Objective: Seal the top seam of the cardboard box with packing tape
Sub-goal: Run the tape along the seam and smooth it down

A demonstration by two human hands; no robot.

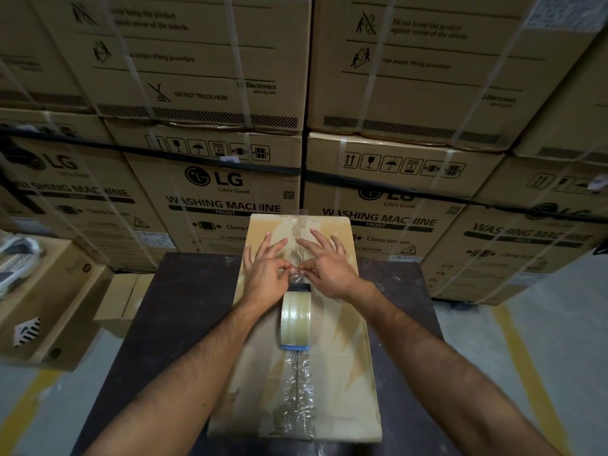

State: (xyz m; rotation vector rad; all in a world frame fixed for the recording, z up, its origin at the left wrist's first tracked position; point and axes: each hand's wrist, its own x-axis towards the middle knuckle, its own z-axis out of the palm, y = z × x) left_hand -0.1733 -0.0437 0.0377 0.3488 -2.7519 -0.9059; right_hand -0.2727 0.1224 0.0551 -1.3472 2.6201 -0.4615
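1. Cardboard box (339, 324) lies lengthwise on the dark tabletop (158, 324), its top seam (297, 376) running from 6 o'clock near us toward 12 o'clock at the far end.
2. Clear packing tape (297, 393) already covers the near stretch of that seam, wrinkled and shiny; the far stretch shows only old tape remnants, so we judge the job roughly half done.
3. We have stood the tape roll (295, 319) on edge right on the seam at mid-box, probably so the strip stays aligned and both hands are free.
4. Just past the roll at 12 o'clock, our left hand (263, 274) and right hand (329, 273) meet over the seam. Thumb and forefinger of each pinch the crumpled loose tape (297, 274) between them, while the remaining fingers (276, 245) are spread and rest on the cardboard, steadying the flaps.
5. We cannot tell whether the pinch is to tear the strip or to untangle it; either way the film looks bunched and may stick to itself.
6. Outward, a small carton (121, 297) sits at 9 o'clock beside the tabletop, and stacked washing-machine cartons (227, 205) wall the background at 12 o'clock.
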